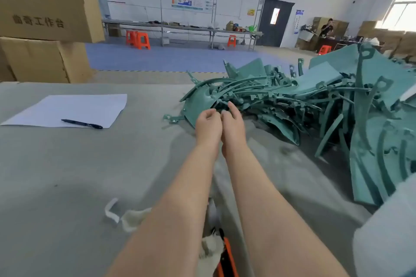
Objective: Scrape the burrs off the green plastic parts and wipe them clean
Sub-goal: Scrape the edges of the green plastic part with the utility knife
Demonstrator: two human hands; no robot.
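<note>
A big tangled pile of green plastic parts (315,105) covers the right side of the grey table (67,186). Both my arms stretch forward to its near-left edge. My left hand (208,125) has its fingers curled at the rim of a curved green panel (198,101). Right beside it, my right hand (234,123) reaches thumb and fingers into the same spot and grips a green piece; the contact itself is partly hidden. An orange-handled scraper (227,261) and a white cloth (132,218) lie on the table under my forearms.
A white sheet of paper (67,110) with a dark pen (82,123) lies at the left of the table. Stacked cardboard boxes (45,18) stand beyond the table's far-left corner. A person (326,28) stands far off at the back right.
</note>
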